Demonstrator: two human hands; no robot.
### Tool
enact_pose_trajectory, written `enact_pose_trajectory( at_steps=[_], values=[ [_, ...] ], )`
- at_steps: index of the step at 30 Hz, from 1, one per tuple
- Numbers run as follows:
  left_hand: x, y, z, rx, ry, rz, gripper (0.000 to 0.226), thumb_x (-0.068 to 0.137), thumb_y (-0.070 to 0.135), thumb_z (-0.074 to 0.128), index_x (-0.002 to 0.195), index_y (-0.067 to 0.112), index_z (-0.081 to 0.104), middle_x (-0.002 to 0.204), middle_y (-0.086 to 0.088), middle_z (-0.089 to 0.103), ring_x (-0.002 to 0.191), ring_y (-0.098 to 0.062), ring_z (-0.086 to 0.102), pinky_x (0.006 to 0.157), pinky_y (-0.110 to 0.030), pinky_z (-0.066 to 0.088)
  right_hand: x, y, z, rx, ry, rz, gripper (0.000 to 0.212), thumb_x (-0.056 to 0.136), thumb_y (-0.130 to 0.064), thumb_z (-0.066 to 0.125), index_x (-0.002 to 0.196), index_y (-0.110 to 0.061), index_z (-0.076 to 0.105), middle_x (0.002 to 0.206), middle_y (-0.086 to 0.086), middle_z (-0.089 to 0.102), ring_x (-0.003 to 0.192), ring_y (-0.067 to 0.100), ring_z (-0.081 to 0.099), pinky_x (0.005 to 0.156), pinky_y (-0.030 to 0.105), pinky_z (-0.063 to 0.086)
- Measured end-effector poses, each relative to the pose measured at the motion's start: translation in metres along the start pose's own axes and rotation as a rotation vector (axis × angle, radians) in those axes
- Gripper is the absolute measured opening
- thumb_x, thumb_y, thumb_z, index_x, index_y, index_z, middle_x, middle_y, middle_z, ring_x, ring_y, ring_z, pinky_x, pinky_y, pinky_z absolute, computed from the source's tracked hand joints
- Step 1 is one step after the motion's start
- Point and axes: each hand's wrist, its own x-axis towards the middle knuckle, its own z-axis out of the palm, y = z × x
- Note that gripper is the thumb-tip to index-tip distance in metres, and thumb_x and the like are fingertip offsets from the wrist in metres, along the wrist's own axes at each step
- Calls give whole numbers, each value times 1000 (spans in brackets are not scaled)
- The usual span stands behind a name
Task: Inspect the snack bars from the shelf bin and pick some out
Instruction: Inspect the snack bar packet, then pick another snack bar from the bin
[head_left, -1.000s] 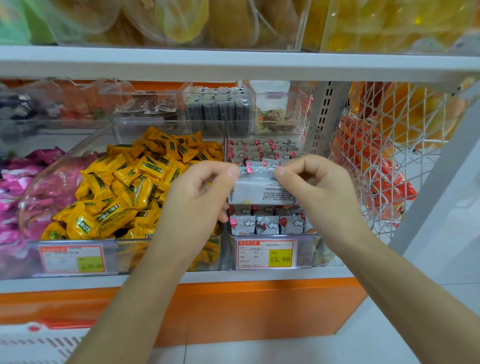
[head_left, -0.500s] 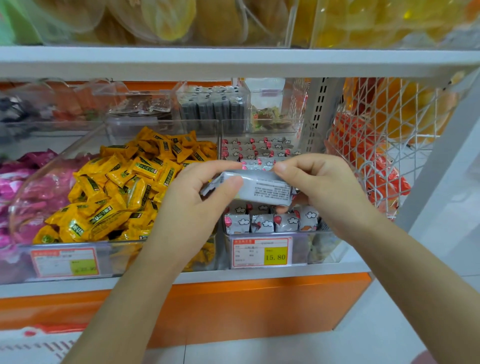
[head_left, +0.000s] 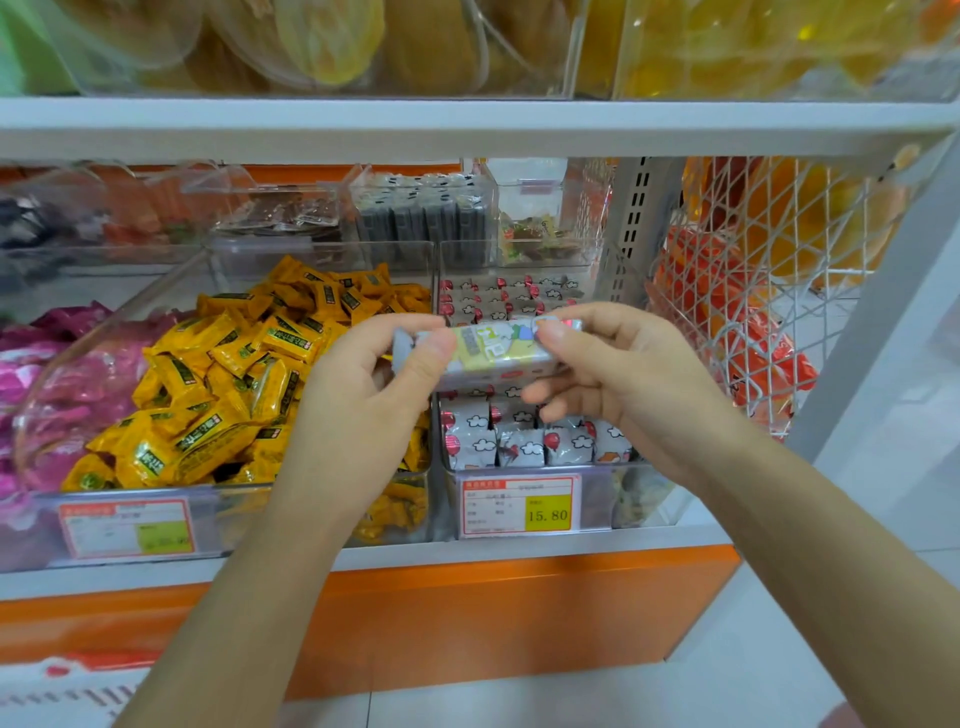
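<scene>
the snack bar (head_left: 493, 353) you're holding has a glossy printed film wrapper, crinkled at its ends. the bin (head_left: 597, 499) below it is clear, smooth hard plastic, fronted by a matt paper price label (head_left: 519, 504). the yellow sweets (head_left: 234, 395) shine in slick film, and the basket (head_left: 727, 332) is white-coated wire mesh.

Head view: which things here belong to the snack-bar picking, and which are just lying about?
Job in hand:
bar, pinched by left grip and right grip
bin holding more bars
price tag

Lying about:
yellow sweets
pink packets
dark packs at the back
wire basket
</scene>
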Motion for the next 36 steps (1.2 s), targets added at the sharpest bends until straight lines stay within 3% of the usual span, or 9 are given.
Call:
enact_pose_trajectory(
  at_steps=[3, 6, 9, 13, 16, 21, 26, 29, 36],
  values=[
    [1, 0, -1, -37, -65, -2, 33, 70, 49, 58, 103, 46, 55, 101, 19, 61, 81, 4, 60, 63, -8, 46, 0, -1, -1, -5, 62, 58, 46, 70, -39, 63, 92, 0, 62, 75, 18, 68, 51, 18, 64, 44, 21, 50],
    [0, -4, -1, -15, -67, 27, 20, 82, 31, 63, 99, 40, 61, 83, 11, 65, 67, -5, 58, 56, -14, 48, -1, -1, -2, -53, 83, 110, 65, 69, -50, 59, 100, 7, 59, 63, 15, 67, 43, 17, 59, 38, 22, 46],
    [0, -4, 0, -14, -15, 25, 7, 85, 35, 57, 89, 34, 63, 66, 3, 60, 55, -1, 52, 49, -13, 43, -1, -2, -1, -107, 85, 147, 60, 76, -57, 54, 106, -4, 57, 57, 14, 65, 37, 18, 54, 36, 23, 42],
    [1, -2, 2, -38, 10, -3, 27, 80, 47, 49, 81, 24, 62, 57, 13, 57, 51, 1, 51, 46, -10, 40, -2, 0, 0, -208, 86, 154, 44, 90, -53, 46, 86, -11, 60, 46, 9, 59, 28, 15, 44, 34, 15, 34],
    [2, -3, 1, -29, 23, 3, 29, 81, 48, 47, 79, 23, 62, 56, 15, 56, 51, 0, 50, 47, -11, 40, -1, 1, 2, -232, 95, 169, 45, 91, -52, 44, 89, -10, 61, 42, 7, 56, 26, 13, 39, 33, 12, 29],
    [1, -4, 5, 81, 27, 106, 6, 85, 31, 59, 86, 37, 61, 72, 18, 55, 60, 1, 47, 55, -8, 39, 2, -1, -2, -19, 123, 225, 36, 87, -42, 59, 95, -7, 62, 58, 9, 63, 39, 14, 50, 35, 18, 35],
    [9, -14, 10, 387, 8, 175, 45, 84, 41, 58, 127, 34, 48, 122, 20, 46, 117, -4, 34, 97, -25, 31, 8, -5, -11, 157, 181, 152, 14, 88, -16, 61, 96, -6, 55, 79, 15, 68, 56, 18, 67, 42, 20, 48],
    [15, -22, 11, 543, -52, 145, 66, 84, 52, 45, 142, 25, 33, 143, 8, 36, 128, -6, 19, 102, -24, 15, 16, -5, -17, -4, 336, -16, 19, 90, -11, 60, 104, -6, 50, 94, 18, 65, 65, 19, 69, 51, 23, 53],
    [20, -31, 12, 611, -122, 142, 70, 83, 58, 33, 141, 20, 36, 145, 4, 37, 133, -15, 24, 107, -34, 21, 57, 0, -5, -630, 438, -273, 35, 89, -17, 62, 120, -8, 48, 119, 7, 58, 91, 18, 65, 78, 35, 57]
  ],
)
